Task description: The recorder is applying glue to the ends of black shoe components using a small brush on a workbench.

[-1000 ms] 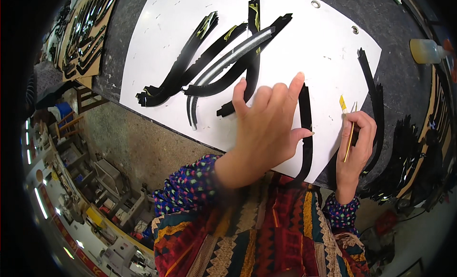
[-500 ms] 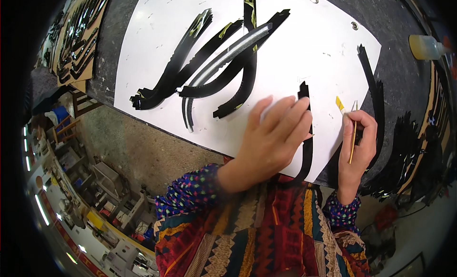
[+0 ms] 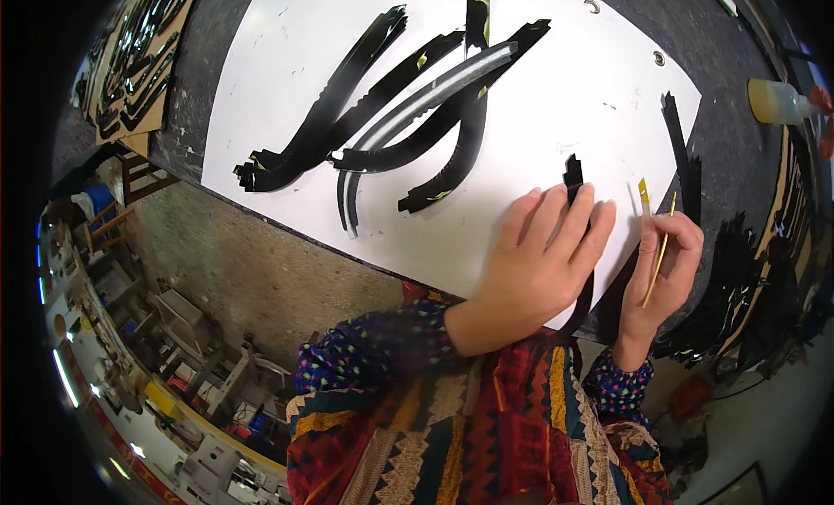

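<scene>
Pinching a gold stick (image 3: 654, 275) and yellow-tipped tool (image 3: 644, 192) w/ right hand (image 3: 667, 290), left hand (image 3: 543, 275) kinda splayed over a black strip (image 3: 572, 170).

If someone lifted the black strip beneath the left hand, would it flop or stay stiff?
The strip probably has some give, since its lower end curves where it shows beyond the left hand. It is likely light, looking long and narrow. Seemingly flat on the white sheet, it would probably slide rather than roll.
</scene>
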Demonstrator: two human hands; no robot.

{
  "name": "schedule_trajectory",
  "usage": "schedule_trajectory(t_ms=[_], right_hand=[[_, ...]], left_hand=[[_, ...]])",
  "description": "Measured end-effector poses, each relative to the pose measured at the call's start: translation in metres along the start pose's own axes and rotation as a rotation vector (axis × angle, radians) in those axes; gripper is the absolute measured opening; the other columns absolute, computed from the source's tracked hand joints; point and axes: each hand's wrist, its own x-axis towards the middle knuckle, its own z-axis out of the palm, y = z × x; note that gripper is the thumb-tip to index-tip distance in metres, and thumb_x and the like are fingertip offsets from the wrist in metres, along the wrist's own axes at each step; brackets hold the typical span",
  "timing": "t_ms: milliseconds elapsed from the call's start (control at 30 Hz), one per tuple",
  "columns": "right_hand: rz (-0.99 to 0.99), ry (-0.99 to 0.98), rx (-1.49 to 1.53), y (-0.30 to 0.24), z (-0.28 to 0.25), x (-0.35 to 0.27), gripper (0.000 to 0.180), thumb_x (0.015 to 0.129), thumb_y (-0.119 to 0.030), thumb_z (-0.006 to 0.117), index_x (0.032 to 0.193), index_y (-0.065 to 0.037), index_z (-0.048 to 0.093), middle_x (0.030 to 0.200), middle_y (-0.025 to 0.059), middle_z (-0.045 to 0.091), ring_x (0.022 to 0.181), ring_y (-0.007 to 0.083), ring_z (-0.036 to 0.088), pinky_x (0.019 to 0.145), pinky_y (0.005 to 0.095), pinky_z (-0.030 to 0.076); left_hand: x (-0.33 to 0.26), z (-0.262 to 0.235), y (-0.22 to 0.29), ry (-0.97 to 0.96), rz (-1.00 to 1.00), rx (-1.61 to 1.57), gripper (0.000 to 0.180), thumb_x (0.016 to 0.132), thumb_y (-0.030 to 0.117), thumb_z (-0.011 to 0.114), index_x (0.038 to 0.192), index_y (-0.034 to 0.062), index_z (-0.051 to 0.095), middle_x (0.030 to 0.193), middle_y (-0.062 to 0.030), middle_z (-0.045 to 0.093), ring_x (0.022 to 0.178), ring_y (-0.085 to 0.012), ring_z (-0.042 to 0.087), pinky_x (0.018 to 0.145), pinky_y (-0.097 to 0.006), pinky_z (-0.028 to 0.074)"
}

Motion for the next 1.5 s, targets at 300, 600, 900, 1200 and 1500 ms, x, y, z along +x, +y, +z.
schedule_trajectory(t_ms=[300, 600, 900, 1200, 1500], right_hand=[[0.369, 0.022, 0.537, -0.025, 0.002, 0.002, 0.019, 0.097, 0.006, 0.060, 0.115, 0.002, 0.055, 0.112, 0.0102, 0.055, 0.084, 0.0095, 0.058, 0.075, 0.0217, 0.050], [0.282, 0.021, 0.507, -0.026, 0.026, -0.012, 0.017, 0.098, 0.006, 0.058, 0.114, 0.001, 0.056, 0.116, 0.0098, 0.052, 0.087, 0.0097, 0.057, 0.070, 0.0222, 0.053], [0.261, 0.031, 0.484, -0.022, 0.028, -0.013, 0.018, 0.099, 0.004, 0.059, 0.116, 0.001, 0.056, 0.116, 0.0098, 0.055, 0.086, 0.0090, 0.059, 0.070, 0.0211, 0.052], [0.264, 0.017, 0.501, -0.023, 0.029, -0.011, 0.019, 0.097, 0.004, 0.061, 0.116, 0.000, 0.057, 0.116, 0.0094, 0.056, 0.089, 0.0092, 0.059, 0.068, 0.0209, 0.052], [0.145, -0.051, 0.234, -0.022, 0.030, -0.009, 0.014, 0.100, 0.001, 0.058, 0.114, 0.000, 0.058, 0.115, 0.0068, 0.055, 0.085, 0.0070, 0.055, 0.068, 0.0195, 0.046]], left_hand=[[0.000, 0.007, 0.010, -0.046, -0.079, -0.004, 0.037, 0.089, 0.031, 0.068, 0.119, 0.0091, 0.067, 0.134, -0.0085, 0.061, 0.118, -0.0239, 0.055, 0.108, -0.047, 0.031], [-0.003, -0.002, -0.018, -0.062, -0.015, 0.159, 0.035, 0.087, 0.037, 0.069, 0.114, 0.0156, 0.065, 0.137, 0.0048, 0.061, 0.126, -0.0218, 0.049, 0.115, -0.055, 0.009], [-0.002, -0.008, -0.032, -0.093, 0.026, 0.212, 0.031, 0.089, 0.034, 0.068, 0.115, 0.0179, 0.064, 0.137, 0.0063, 0.061, 0.132, -0.0242, 0.047, 0.116, -0.059, 0.006], [-0.006, -0.016, -0.035, -0.112, -0.004, 0.172, 0.029, 0.092, 0.028, 0.068, 0.118, 0.0174, 0.065, 0.140, 0.0045, 0.059, 0.134, -0.0249, 0.045, 0.115, -0.059, 0.007], [-0.010, -0.016, -0.031, -0.194, 0.119, 0.113, 0.025, 0.093, 0.016, 0.060, 0.116, 0.0206, 0.067, 0.143, 0.0089, 0.057, 0.137, -0.0167, 0.040, 0.117, -0.054, 0.009]])
